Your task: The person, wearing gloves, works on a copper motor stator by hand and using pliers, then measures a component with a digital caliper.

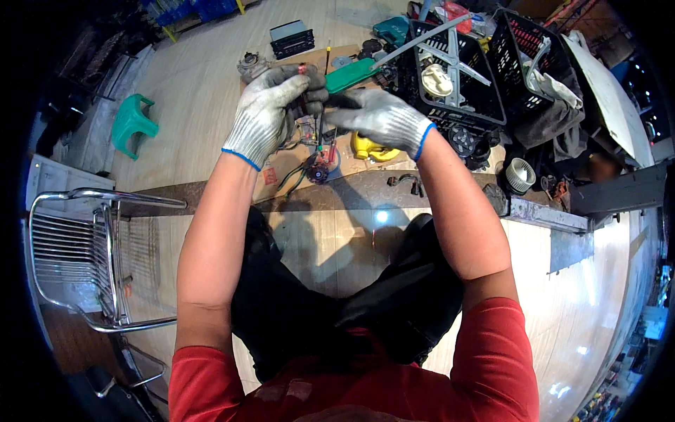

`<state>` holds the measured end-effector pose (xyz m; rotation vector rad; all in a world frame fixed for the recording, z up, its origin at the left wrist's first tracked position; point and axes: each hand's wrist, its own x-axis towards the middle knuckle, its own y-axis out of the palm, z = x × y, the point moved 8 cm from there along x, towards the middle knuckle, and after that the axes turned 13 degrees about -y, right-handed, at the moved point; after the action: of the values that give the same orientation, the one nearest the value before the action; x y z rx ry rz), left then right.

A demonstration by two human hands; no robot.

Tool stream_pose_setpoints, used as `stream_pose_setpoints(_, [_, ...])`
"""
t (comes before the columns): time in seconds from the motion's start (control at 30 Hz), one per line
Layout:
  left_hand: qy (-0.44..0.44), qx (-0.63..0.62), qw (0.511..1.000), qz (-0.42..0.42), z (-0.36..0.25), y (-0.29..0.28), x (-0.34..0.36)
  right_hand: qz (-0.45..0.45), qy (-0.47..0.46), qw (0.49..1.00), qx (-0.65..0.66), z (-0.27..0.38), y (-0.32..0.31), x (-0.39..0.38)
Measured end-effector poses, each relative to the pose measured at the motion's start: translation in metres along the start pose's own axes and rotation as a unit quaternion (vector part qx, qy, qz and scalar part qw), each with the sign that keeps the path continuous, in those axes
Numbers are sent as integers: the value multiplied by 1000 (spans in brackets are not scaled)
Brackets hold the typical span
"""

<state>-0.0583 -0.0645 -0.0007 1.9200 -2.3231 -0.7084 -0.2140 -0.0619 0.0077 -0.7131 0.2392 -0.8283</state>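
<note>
My left hand [271,102], in a white knit glove with dark grey fingers, is closed around a small dark part; a copper-red end [302,69] pokes out above the fingers. Most of that part is hidden. Close beside it on the right is my right hand [380,118], gloved alike, its fingers stretched toward the left hand and apart. Below the hands lie a small round motor-like part [320,171] with red and green bits, and pliers [296,176] with dark green handles. A yellow plastic thing [373,148] sits under my right hand.
A flat green piece [350,75] with a long grey bar lies beyond the hands. Black crates [485,116] with parts stand at the far right, near a white fan wheel [520,175]. A green stool [133,126] and metal chair [109,260] stand left. A black box-shaped unit [292,40] lies ahead.
</note>
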Motion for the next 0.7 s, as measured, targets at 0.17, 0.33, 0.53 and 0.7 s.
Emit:
stream_pose_setpoints(0.17, [-5,66,997,49,-1,24,-15,-179,-117,966,149,-9,-29,0])
stream_pose_setpoints(0.33, [-50,81,992,78,2,33,-21,-174,-112,946,249,15,-20,-7])
stream_pose_setpoints(0.53, [-102,93,988,76,8,29,-23,-163,-97,928,320,7,-13,-6])
stream_pose_setpoints(0.7, [-112,162,979,47,4,35,-29,-156,-14,938,308,2,-11,-11])
